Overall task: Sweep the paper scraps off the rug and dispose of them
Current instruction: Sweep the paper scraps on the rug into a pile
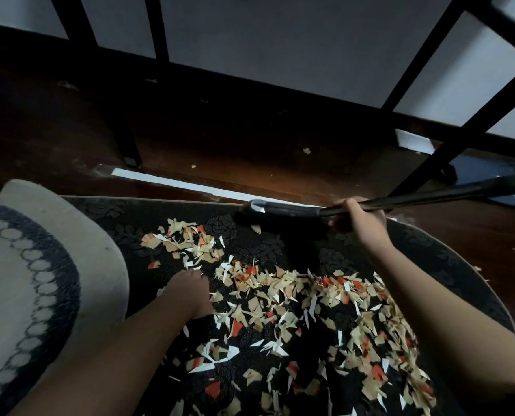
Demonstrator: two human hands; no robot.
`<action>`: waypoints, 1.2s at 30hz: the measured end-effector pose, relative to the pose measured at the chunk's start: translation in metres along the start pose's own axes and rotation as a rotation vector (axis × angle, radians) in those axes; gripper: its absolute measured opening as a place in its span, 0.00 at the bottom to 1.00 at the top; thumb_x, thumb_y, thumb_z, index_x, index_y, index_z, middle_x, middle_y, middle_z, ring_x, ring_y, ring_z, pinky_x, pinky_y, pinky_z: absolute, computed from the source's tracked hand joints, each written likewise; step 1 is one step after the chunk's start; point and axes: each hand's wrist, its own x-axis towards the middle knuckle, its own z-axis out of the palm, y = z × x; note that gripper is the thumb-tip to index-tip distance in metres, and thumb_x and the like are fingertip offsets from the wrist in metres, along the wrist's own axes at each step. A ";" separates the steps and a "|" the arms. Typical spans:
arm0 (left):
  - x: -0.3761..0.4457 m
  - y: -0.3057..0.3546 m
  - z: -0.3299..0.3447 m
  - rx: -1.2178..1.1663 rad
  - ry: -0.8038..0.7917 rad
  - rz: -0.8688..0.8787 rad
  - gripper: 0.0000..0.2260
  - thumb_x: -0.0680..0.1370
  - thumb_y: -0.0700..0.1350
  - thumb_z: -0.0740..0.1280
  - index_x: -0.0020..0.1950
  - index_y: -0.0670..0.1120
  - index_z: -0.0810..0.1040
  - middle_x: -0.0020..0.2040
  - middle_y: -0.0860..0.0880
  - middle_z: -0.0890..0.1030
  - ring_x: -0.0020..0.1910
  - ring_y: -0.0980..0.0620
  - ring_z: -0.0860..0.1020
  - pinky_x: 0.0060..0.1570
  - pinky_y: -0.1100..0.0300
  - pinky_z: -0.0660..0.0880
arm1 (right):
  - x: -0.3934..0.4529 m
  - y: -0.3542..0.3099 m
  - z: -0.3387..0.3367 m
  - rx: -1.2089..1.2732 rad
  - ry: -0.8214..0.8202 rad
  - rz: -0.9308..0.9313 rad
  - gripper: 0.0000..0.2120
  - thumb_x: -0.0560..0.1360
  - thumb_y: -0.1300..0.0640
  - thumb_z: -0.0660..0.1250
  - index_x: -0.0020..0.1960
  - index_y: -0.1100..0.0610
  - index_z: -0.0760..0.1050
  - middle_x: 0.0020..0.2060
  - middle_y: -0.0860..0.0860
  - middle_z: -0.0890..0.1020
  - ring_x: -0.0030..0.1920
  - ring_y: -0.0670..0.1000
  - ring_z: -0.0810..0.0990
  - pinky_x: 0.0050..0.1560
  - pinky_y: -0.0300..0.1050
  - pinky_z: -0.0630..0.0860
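Observation:
A black patterned rug lies on the floor, strewn with several beige, white and red paper scraps. My right hand grips the dark handle of a brush, whose black head rests at the rug's far edge, beyond the scraps. My left hand presses flat on the rug among the scraps at the pile's left side.
A beige round mat with a dark ring pattern overlaps the rug on the left. Dark wooden floor lies beyond, with a few stray scraps. Black furniture legs and bars stand ahead and to the right.

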 end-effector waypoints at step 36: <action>-0.001 0.001 0.001 -0.003 0.004 0.009 0.33 0.80 0.57 0.59 0.78 0.42 0.55 0.78 0.42 0.54 0.77 0.45 0.54 0.76 0.52 0.52 | -0.011 0.009 -0.009 -0.182 -0.290 0.046 0.11 0.80 0.64 0.59 0.53 0.69 0.77 0.29 0.57 0.82 0.27 0.49 0.81 0.30 0.40 0.79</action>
